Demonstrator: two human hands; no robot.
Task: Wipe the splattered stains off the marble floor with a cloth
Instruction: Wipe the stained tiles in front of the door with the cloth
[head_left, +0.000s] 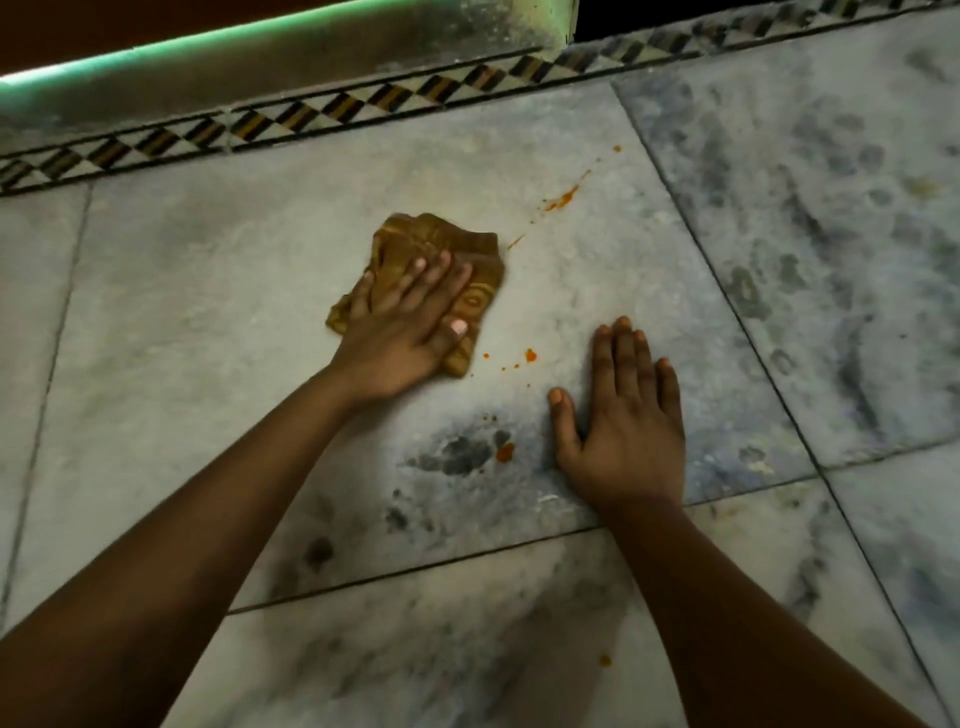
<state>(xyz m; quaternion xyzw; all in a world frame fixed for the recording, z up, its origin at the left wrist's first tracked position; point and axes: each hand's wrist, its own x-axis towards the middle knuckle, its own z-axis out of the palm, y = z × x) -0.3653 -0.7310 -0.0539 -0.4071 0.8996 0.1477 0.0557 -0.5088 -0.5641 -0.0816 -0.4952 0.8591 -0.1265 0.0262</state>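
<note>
Two bare forearms enter from the lower edge of the frame — one from the lower left corner, one from the lower right. No sleeve, watch, bracelet or ring is visible on either arm. The left hand (402, 332), left of frame centre, shows short nails; the thumbnail reads pale pink. The right hand (626, 415), right of frame centre, shows five fingers with short, unpainted-looking nails. Both arms are slender and uncovered from wrist to frame edge.
</note>
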